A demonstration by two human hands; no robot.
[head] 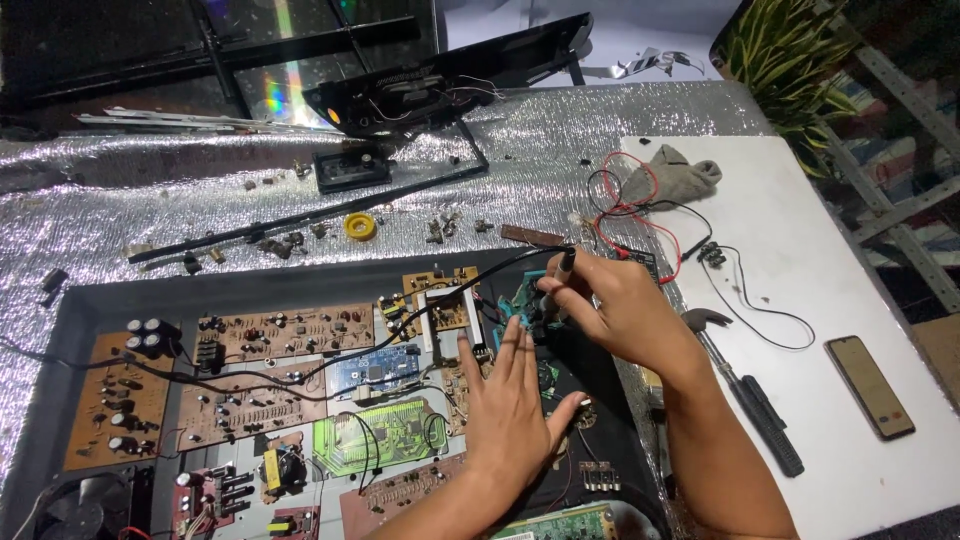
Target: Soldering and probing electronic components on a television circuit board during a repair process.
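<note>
Roughly, we count three brown circuit boards [270,335] at the chassis's left, then one blue board [372,368] and one green board [385,432]. Our left hand [510,405] lies flat, fingers spread and holding nothing, on the boards. Our right hand [610,305] pinches one black probe [560,275] over a small teal board [522,300]. Rightward, one hammer [745,385] and one phone [870,385] lie on the white desk [800,230], with bare room near its edge.
</note>
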